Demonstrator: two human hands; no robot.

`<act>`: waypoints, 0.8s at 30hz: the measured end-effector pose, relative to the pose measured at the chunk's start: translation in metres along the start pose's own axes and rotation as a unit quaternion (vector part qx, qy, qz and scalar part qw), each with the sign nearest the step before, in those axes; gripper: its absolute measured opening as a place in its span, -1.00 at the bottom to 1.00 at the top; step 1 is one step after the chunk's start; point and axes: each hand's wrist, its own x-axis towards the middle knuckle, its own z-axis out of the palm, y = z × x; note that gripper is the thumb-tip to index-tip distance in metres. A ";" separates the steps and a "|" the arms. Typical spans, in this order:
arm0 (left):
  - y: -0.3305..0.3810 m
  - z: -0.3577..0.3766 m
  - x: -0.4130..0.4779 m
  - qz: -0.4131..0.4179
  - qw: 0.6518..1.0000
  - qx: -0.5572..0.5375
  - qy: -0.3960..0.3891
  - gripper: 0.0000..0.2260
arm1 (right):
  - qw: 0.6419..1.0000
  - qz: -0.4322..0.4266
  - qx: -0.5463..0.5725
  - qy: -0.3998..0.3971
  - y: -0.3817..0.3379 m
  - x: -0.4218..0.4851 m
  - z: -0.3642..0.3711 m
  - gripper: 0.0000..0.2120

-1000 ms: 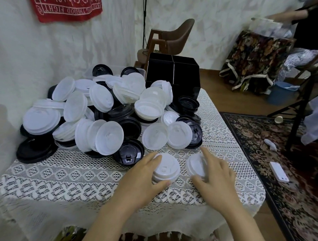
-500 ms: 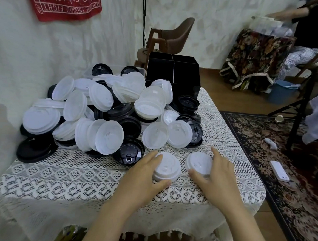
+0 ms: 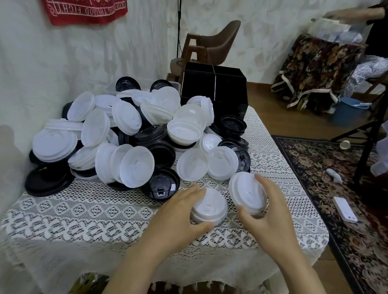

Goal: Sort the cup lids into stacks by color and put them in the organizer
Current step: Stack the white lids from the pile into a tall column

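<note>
Right hand (image 3: 268, 209) grips a tilted white lid (image 3: 248, 192) at centre right; left hand (image 3: 180, 215) clasps the white stack (image 3: 210, 207) on the surface (image 3: 95, 209) beside it. Stacking whites, apparently; next, seat the lid squarely on top.

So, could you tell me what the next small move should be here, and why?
Probably set the white lid in the right hand onto the white stack that the left hand grips: both are white, and the lid is tilted up right beside it.
</note>
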 end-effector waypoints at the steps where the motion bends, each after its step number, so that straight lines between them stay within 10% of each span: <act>1: 0.000 0.000 0.000 0.001 1.000 -0.008 0.003 -0.24 | 1.000 -0.010 0.012 -0.010 -0.004 0.000 0.000 -0.30; 24: -0.001 -0.009 -0.002 0.015 1.000 -0.022 0.016 -0.33 | 0.971 -0.091 -0.047 -0.218 -0.006 0.010 0.037 -0.34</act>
